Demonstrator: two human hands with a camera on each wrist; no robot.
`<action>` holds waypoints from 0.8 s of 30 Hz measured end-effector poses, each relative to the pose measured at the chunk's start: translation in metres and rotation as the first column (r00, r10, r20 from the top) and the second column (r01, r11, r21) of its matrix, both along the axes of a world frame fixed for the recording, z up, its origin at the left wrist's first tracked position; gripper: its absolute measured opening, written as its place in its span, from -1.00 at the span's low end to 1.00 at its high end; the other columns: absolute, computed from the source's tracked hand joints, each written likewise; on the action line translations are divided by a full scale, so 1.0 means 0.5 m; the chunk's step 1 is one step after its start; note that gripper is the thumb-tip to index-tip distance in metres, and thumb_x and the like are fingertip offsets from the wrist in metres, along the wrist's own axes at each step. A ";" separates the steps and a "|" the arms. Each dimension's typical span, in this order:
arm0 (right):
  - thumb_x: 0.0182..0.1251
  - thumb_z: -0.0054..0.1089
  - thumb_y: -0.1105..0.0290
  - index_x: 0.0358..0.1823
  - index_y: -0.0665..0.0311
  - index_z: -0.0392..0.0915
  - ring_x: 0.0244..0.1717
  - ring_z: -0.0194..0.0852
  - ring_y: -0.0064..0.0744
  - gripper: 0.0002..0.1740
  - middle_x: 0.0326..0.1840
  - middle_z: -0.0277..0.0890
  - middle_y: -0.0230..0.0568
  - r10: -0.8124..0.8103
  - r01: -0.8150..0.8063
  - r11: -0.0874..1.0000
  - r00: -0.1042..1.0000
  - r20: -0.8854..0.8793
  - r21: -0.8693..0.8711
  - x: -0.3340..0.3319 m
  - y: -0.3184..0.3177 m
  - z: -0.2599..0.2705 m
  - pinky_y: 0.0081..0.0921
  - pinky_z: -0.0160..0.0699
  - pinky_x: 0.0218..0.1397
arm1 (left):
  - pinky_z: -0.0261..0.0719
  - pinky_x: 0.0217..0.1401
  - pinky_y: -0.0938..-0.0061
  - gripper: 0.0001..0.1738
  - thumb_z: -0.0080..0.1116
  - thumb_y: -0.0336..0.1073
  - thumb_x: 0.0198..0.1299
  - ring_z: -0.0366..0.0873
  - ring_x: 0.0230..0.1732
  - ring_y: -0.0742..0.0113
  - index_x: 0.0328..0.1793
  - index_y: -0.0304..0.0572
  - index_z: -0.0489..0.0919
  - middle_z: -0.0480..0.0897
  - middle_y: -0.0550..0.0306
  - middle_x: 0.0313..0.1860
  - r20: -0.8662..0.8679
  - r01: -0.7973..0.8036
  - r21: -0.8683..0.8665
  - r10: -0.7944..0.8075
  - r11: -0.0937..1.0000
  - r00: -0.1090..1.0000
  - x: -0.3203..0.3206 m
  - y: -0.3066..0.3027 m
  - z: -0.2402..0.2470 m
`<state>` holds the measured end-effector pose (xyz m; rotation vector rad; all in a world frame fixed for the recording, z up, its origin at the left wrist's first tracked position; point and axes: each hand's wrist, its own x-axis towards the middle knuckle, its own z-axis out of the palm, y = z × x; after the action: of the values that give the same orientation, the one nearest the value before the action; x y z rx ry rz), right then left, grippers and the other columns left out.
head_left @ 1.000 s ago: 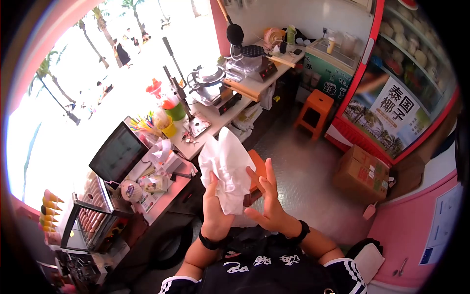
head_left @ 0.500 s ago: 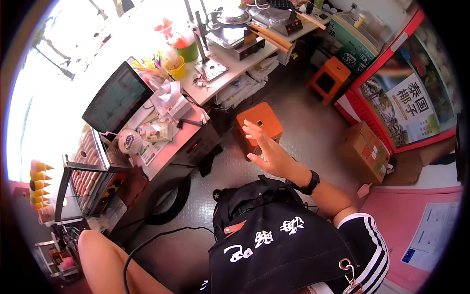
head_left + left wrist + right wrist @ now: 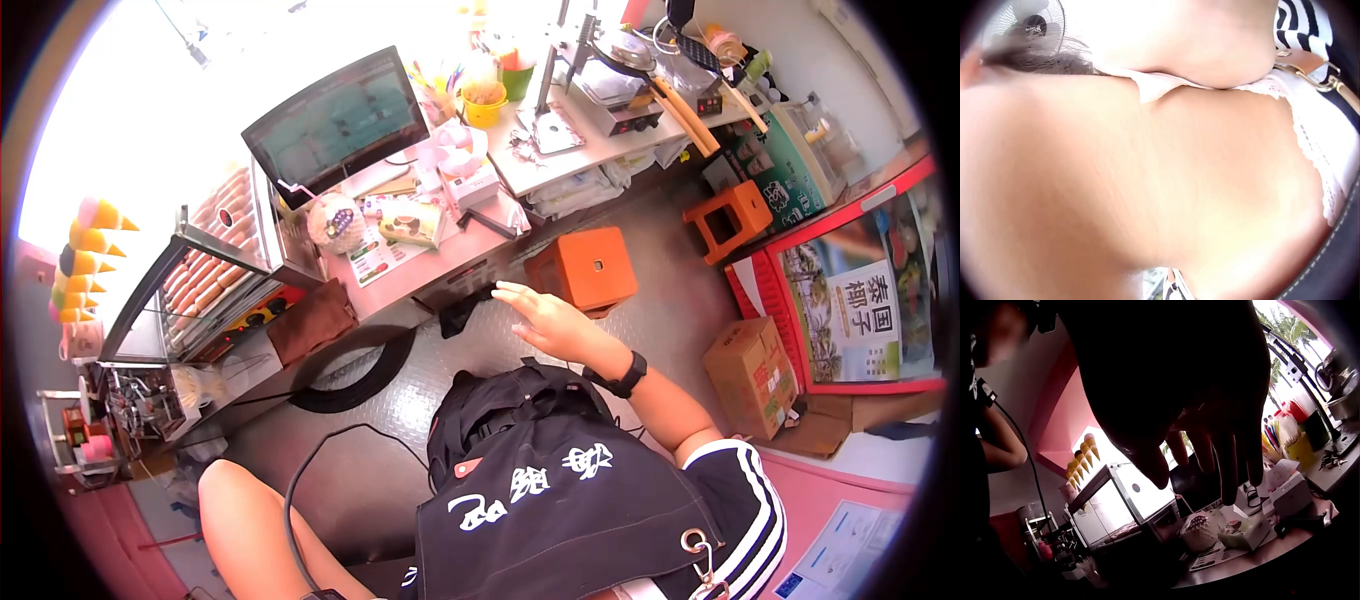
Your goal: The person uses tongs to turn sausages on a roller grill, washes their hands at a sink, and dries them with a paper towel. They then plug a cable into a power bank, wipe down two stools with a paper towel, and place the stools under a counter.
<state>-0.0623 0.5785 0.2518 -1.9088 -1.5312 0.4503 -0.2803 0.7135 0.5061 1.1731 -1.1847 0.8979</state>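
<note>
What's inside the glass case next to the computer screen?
Rows of sausages lie inside the glass case. They cover most of the surface beneath them, so I can't tell what they rest on.

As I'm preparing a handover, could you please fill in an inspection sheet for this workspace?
Surface: pink counter, crowded below the monitor.
Job's things: nothing seen in the right hand; an orange stool stands nearby.
Clutter: white box, printed packet and printed sheet on the counter.
Hands: right, fingers extended, holding nothing; left, cannot be made out.
Cables: black cable loops by the person's leg.
Surroundings: cardboard box on the floor.
</note>
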 end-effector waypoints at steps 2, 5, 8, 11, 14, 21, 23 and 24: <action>0.21 0.12 0.44 0.32 0.24 0.16 0.13 0.39 0.02 -0.38 0.36 0.19 -0.07 0.020 -0.020 1.000 0.999 0.030 -0.001 -0.011 0.039 -0.021 -0.19 0.40 0.15 | 0.49 -0.25 0.41 -0.77 -0.10 -0.31 0.23 0.52 -0.48 0.27 -0.44 -0.23 0.48 0.55 0.09 -0.51 0.003 0.002 -0.005 -0.002 1.000 1.000 -0.016 0.039 -0.005; 0.21 0.11 0.43 0.32 0.27 0.17 0.15 0.39 -0.03 -0.38 0.31 0.26 -0.05 0.100 -0.100 0.995 0.995 0.006 -0.020 -0.024 0.094 -0.047 -0.21 0.40 0.16 | 0.49 -0.26 0.41 -0.74 -0.10 -0.31 0.22 0.51 -0.51 0.26 -0.50 -0.22 0.48 0.55 0.09 -0.55 0.002 0.001 -0.041 -0.001 0.999 1.000 -0.039 0.099 -0.024; 0.22 0.10 0.42 0.31 0.26 0.19 0.14 0.39 -0.03 -0.40 0.24 0.35 -0.04 0.130 -0.134 0.988 0.990 -0.054 -0.077 -0.033 0.140 -0.076 -0.21 0.38 0.17 | 0.48 -0.27 0.40 -0.70 -0.11 -0.31 0.21 0.51 -0.54 0.25 -0.56 -0.22 0.49 0.55 0.08 -0.59 -0.033 -0.004 -0.126 0.000 0.992 0.999 -0.054 0.169 -0.060; 0.21 0.11 0.43 0.26 0.26 0.29 0.08 0.44 -0.02 -0.46 0.12 0.45 -0.02 0.118 -0.143 0.977 0.981 -0.156 -0.158 -0.030 0.181 -0.086 -0.22 0.39 0.15 | 0.47 -0.28 0.39 -0.67 -0.11 -0.32 0.20 0.50 -0.57 0.24 -0.61 -0.22 0.49 0.54 0.07 -0.63 -0.080 0.039 -0.334 -0.070 0.942 0.994 -0.055 0.254 -0.151; 0.19 0.14 0.45 0.23 0.28 0.31 -0.06 0.49 -0.07 -0.47 -0.11 0.53 -0.04 0.130 -0.199 0.958 0.943 -0.305 -0.208 -0.010 0.214 -0.166 -0.22 0.42 0.05 | 0.41 -0.31 0.34 -0.62 -0.01 -0.21 0.21 0.47 -0.65 0.24 -0.66 -0.15 0.48 0.51 0.06 -0.73 -0.280 -0.057 -0.692 -0.194 0.720 0.940 -0.040 0.307 -0.424; 0.22 0.11 0.46 0.06 0.28 0.46 -0.11 0.53 -0.11 -0.66 -0.13 0.57 -0.10 0.123 -0.235 0.947 0.895 -0.428 -0.218 0.039 0.274 -0.351 -0.28 0.43 0.02 | 0.28 -0.48 0.59 -0.68 0.04 -0.24 0.28 0.35 -0.57 0.50 -0.55 -0.15 0.41 0.44 0.23 -0.63 -0.749 -0.932 -0.186 -0.659 0.310 -0.070 0.120 0.188 -0.797; 0.20 0.13 0.48 0.01 0.28 0.49 -0.12 0.53 -0.11 -0.69 -0.15 0.58 -0.11 0.093 -0.195 0.962 0.892 -0.443 -0.191 0.064 0.295 -0.377 -0.30 0.44 0.00 | 0.32 -0.47 0.63 -0.75 0.09 -0.31 0.26 0.42 -0.54 0.57 -0.47 -0.25 0.51 0.52 0.24 -0.56 -0.759 -0.922 -0.051 -0.615 0.383 -0.213 0.161 0.187 -0.830; 0.19 0.14 0.50 -0.04 0.29 0.53 -0.14 0.53 -0.12 -0.72 -0.17 0.59 -0.11 0.067 -0.155 0.975 0.889 -0.454 -0.159 0.073 0.304 -0.383 -0.31 0.44 -0.01 | 0.34 -0.45 0.64 -0.77 0.11 -0.31 0.26 0.44 -0.51 0.59 -0.42 -0.30 0.56 0.56 0.24 -0.53 -0.772 -0.904 0.001 -0.574 0.427 -0.272 0.173 0.188 -0.844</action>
<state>-0.0256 0.7307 0.0603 -1.6995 -1.3265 1.0453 -0.1940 0.8076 0.0841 0.6741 1.2320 0.2925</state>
